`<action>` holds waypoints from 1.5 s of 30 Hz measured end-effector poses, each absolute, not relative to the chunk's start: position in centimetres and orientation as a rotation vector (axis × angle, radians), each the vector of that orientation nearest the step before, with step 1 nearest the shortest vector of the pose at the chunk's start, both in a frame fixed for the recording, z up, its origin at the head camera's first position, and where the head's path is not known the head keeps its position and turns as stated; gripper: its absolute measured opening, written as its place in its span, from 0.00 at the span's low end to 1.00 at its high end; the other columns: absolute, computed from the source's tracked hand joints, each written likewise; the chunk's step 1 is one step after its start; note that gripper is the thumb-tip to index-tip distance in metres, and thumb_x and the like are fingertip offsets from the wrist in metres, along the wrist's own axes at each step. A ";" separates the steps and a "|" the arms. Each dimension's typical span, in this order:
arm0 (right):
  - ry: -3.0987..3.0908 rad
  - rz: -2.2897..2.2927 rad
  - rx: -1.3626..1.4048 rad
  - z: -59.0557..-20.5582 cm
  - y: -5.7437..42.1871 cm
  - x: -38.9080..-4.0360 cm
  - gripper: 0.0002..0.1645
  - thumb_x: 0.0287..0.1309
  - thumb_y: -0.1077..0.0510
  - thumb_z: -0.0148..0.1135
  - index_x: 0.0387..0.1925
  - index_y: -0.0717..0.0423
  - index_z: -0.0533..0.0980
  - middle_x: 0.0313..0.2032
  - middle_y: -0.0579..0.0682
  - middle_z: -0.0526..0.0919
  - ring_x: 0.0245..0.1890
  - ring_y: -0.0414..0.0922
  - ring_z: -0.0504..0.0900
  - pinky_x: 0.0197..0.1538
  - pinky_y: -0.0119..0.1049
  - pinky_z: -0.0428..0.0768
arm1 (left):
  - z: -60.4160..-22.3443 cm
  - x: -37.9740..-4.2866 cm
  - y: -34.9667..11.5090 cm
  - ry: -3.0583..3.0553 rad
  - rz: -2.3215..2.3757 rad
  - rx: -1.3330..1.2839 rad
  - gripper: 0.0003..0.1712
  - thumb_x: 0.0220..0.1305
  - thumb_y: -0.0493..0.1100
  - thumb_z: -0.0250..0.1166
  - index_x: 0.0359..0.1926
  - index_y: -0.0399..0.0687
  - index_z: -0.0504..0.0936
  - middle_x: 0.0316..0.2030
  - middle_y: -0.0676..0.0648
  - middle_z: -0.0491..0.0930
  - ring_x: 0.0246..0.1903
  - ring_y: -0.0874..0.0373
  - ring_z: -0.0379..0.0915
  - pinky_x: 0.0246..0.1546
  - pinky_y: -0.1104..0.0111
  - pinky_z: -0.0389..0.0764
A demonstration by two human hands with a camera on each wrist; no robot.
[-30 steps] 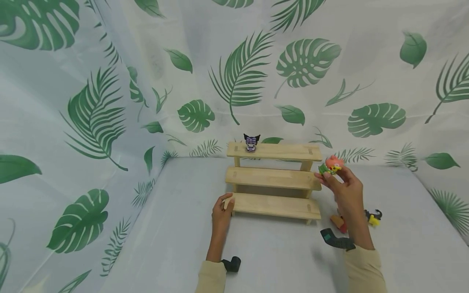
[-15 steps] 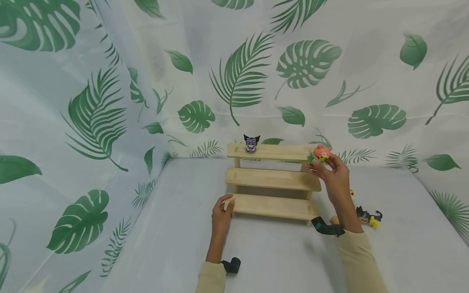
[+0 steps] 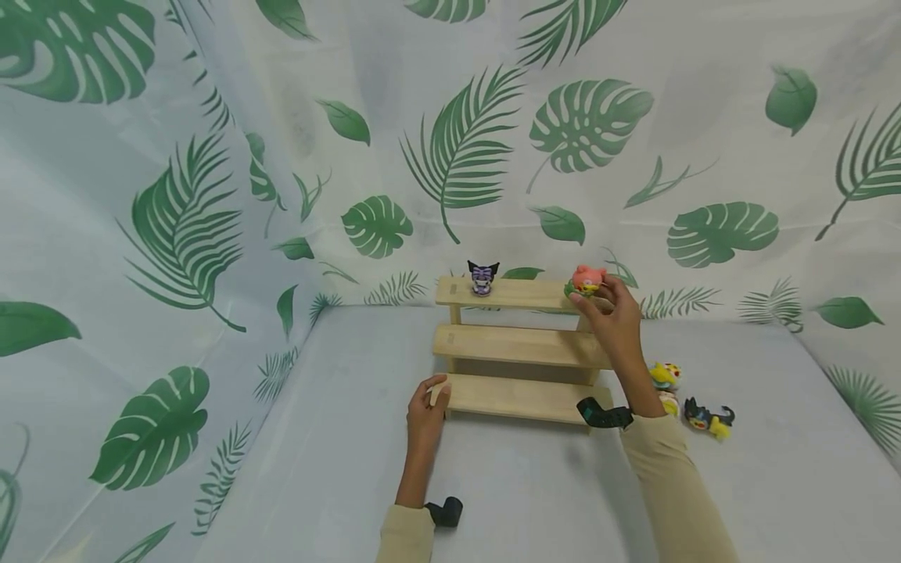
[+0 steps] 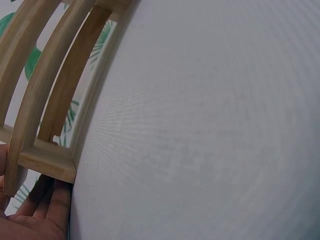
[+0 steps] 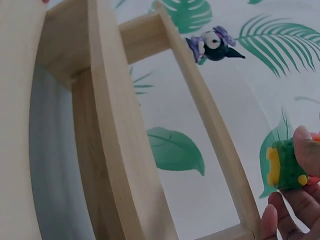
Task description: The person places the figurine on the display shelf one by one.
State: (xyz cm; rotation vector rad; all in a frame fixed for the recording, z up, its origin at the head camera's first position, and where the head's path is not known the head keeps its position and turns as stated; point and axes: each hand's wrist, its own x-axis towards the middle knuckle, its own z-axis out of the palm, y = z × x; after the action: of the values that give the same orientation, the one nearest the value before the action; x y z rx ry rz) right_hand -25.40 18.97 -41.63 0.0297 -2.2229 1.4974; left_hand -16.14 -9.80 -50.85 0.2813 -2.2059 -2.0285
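My right hand (image 3: 619, 324) pinches a small toy figure (image 3: 587, 279) with a pink-orange head and green body near the right end of the top step. In the right wrist view the figure's green body (image 5: 287, 165) shows yellow parts; whether it touches the step is unclear. My left hand (image 3: 425, 407) grips the left end of the lowest step of a three-step wooden shelf (image 3: 521, 399), thumb on top. The left wrist view shows fingers (image 4: 59, 200) against its end support. A purple and black figure (image 3: 482, 279) stands on the top step, left side.
On the white surface right of the shelf lie a black and yellow figure (image 3: 707, 418) and a yellow and white figure (image 3: 665, 375), with another partly hidden by my right forearm. A leaf-patterned sheet (image 3: 464, 141) rises behind the shelf.
My right hand has carried the pink-orange and green figure leftward and up, from right of the shelf to the top step. Toys behind the forearm have come into sight. My left hand stays put.
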 end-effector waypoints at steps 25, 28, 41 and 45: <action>-2.359 1.365 0.055 -42.0 17.6 -27.5 0.36 0.57 0.56 0.70 0.61 0.71 0.68 0.51 0.70 0.81 0.48 0.61 0.82 0.37 0.10 0.66 | -55.6 -17.6 -10.0 -2.211 -1.998 0.298 0.16 0.68 0.49 0.63 0.54 0.51 0.80 0.60 0.43 0.77 0.41 0.59 0.74 0.32 0.73 0.70; -2.348 1.357 0.053 -41.9 17.5 -27.5 0.35 0.57 0.56 0.70 0.61 0.71 0.68 0.51 0.70 0.81 0.48 0.61 0.82 0.39 0.14 0.69 | -55.6 -17.6 -9.9 -2.202 -1.993 0.296 0.16 0.68 0.47 0.62 0.55 0.49 0.80 0.63 0.43 0.75 0.55 0.53 0.74 0.40 0.71 0.72; -2.302 1.363 0.040 -42.1 17.0 -27.8 0.32 0.56 0.57 0.71 0.57 0.69 0.71 0.51 0.69 0.80 0.53 0.61 0.80 0.57 0.52 0.75 | -51.3 -16.1 -9.7 -2.204 -2.034 0.260 0.17 0.69 0.40 0.61 0.56 0.40 0.78 0.63 0.38 0.74 0.53 0.50 0.74 0.38 0.71 0.71; -2.275 1.362 -0.004 -42.3 16.7 -28.0 0.32 0.55 0.57 0.72 0.57 0.68 0.71 0.50 0.68 0.81 0.51 0.59 0.81 0.57 0.50 0.75 | -51.3 -16.2 -9.8 -2.206 -2.030 0.259 0.17 0.68 0.40 0.61 0.56 0.40 0.79 0.63 0.38 0.74 0.50 0.51 0.74 0.36 0.72 0.71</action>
State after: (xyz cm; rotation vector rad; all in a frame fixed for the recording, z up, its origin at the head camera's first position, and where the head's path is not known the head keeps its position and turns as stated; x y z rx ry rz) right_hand -27.99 16.69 -42.32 -0.0041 -2.2754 1.3619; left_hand -16.23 -9.79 -51.34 0.2589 -2.2060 -2.0295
